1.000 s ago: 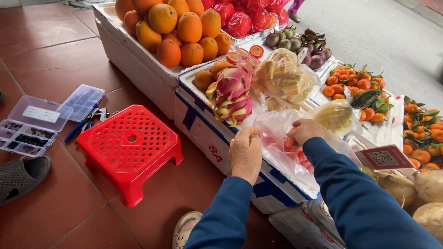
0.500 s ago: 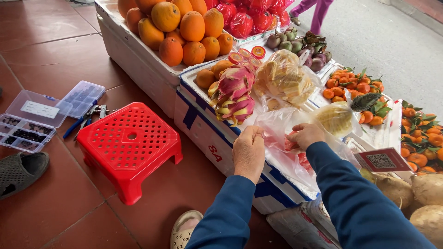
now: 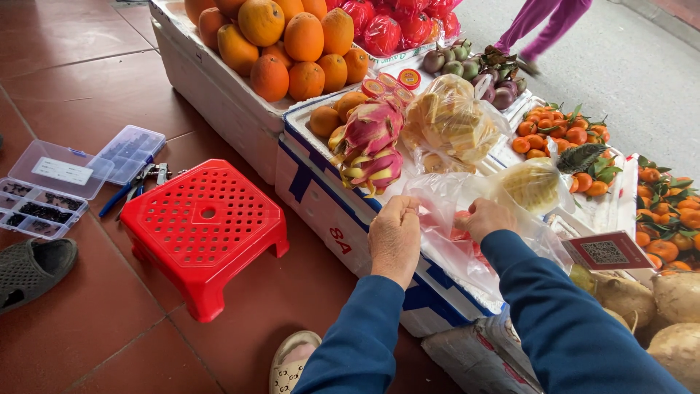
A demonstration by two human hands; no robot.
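Red floor tiles (image 3: 87, 80) run under a street fruit stall, where white foam boxes (image 3: 328, 204) carry the goods. From your head camera, your left hand (image 3: 394, 239) pinches the near edge of a clear plastic bag (image 3: 445, 219) that rests on the foam box edge, fingers curled tight over the film. Your right hand (image 3: 490, 217) is closed on the bag's other side, just beside the left, so the bag sits between both hands; something red shows through the plastic, too blurred to name. Just beyond the bag lie pink dragon fruits (image 3: 370, 142) and a bag of cut yellow fruit (image 3: 452, 124). Big oranges (image 3: 292, 40) are heaped further back, small mandarins (image 3: 565, 138) to your right. Left of your arms a red plastic stool (image 3: 204, 226) stands on the tiles, with clear parts boxes (image 3: 62, 179) and a grey slipper (image 3: 33, 270) near it. Pink-trousered legs (image 3: 543, 25) of another person show at the top.
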